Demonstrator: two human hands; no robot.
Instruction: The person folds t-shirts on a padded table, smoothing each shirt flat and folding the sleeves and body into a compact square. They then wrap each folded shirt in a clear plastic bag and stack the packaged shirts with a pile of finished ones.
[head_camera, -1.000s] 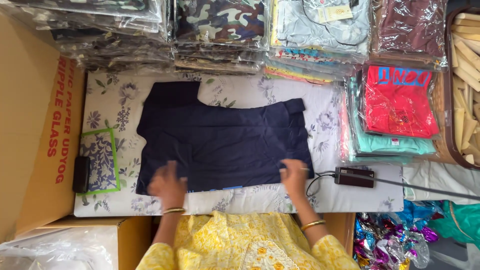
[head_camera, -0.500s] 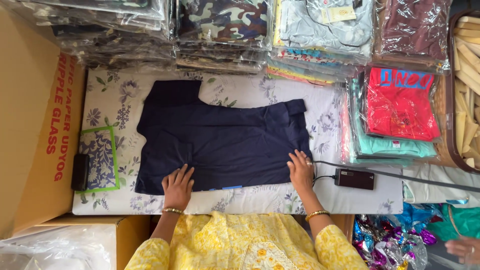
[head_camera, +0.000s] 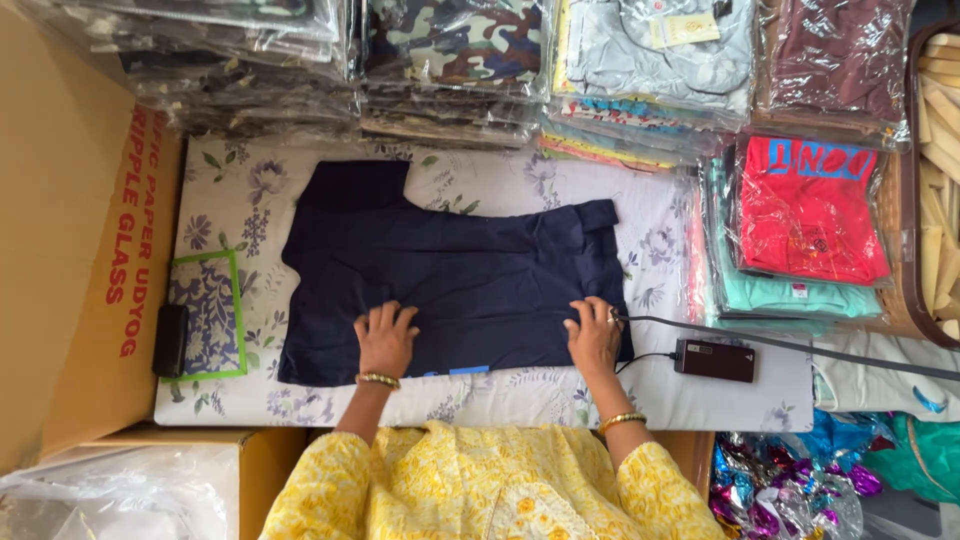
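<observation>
lying flat under both hands (head_camera: 490, 338): navy shirt (head_camera: 450, 270)

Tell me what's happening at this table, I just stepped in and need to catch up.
A person in a yellow floral top presses both hands flat on a dark navy fabric garment spread on a floral-printed padded table. The left hand rests near the garment's lower middle, the right hand at its lower right edge. Stacks of plastic-bagged clothes line the far side, and a small black box with a cable lies beside the right hand.
</observation>
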